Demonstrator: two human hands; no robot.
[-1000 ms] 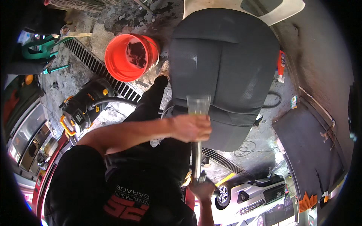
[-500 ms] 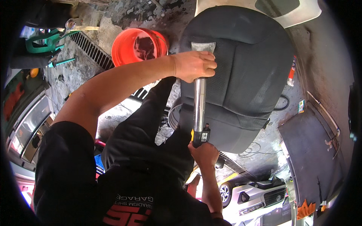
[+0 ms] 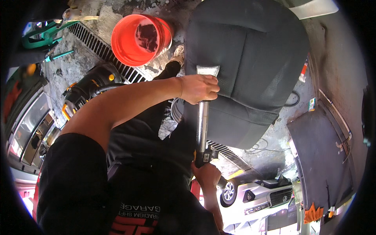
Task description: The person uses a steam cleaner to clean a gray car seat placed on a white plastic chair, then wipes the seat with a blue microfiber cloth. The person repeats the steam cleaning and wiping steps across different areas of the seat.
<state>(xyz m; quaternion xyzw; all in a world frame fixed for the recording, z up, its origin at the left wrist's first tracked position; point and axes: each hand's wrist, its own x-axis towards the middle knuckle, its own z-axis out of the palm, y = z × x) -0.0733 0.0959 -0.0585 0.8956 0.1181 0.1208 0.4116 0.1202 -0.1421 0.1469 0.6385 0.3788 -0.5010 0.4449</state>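
Note:
A metal vacuum wand (image 3: pixel 202 123) runs lengthwise in front of me, its wide clear nozzle (image 3: pixel 208 70) down on the dark fabric of a car seat (image 3: pixel 258 58). My left hand (image 3: pixel 199 88) is closed around the wand just behind that nozzle. Lower down, close to my body, my right hand (image 3: pixel 206 175) grips the black handle (image 3: pixel 203 157), which carries a small switch block. The seat lies on the floor with its padded cushion facing up. Part of the wand is hidden under my left fingers.
An orange-red bucket (image 3: pixel 127 41) holding dark, foamy liquid stands left of the seat. A black-and-yellow vacuum machine (image 3: pixel 92 84) with a hose sits beyond my left forearm. Floor drain grates (image 3: pixel 90 39), a grey panel (image 3: pixel 321 156) at right and a white car (image 3: pixel 262 199) surround me.
Both hands have drawn the wand toward my body, and the nozzle has slid nearer along the seat. The view has shifted, bringing the black-and-yellow machine into sight.

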